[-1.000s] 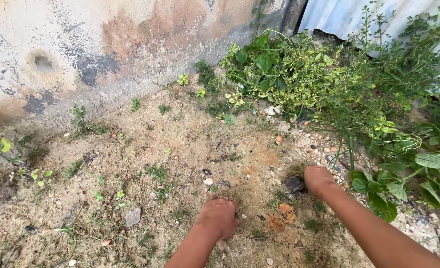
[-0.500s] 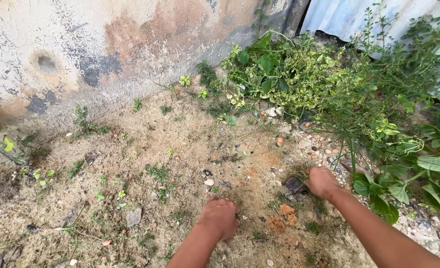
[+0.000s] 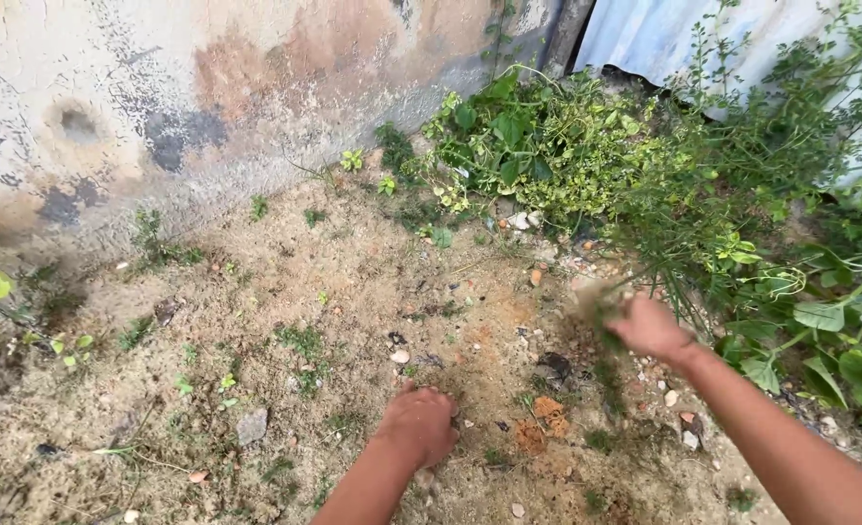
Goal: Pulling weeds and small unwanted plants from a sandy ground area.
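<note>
A blurred tuft of grass [image 3: 598, 303] (thin green blades with pale roots) sticks out of the right hand [image 3: 651, 328], whose grip is closed on it, above the sandy ground [image 3: 373, 282]. Left of that tuft, the left hand [image 3: 419, 425] presses fisted against the ground.

The left hand [image 3: 419, 425] rests fisted on sandy ground [image 3: 285, 292]. The right hand [image 3: 651, 328] is raised, gripping a blurred tuft of weeds [image 3: 598, 309], just beside leafy plants [image 3: 586, 146] along a stained wall [image 3: 159, 87].
</note>
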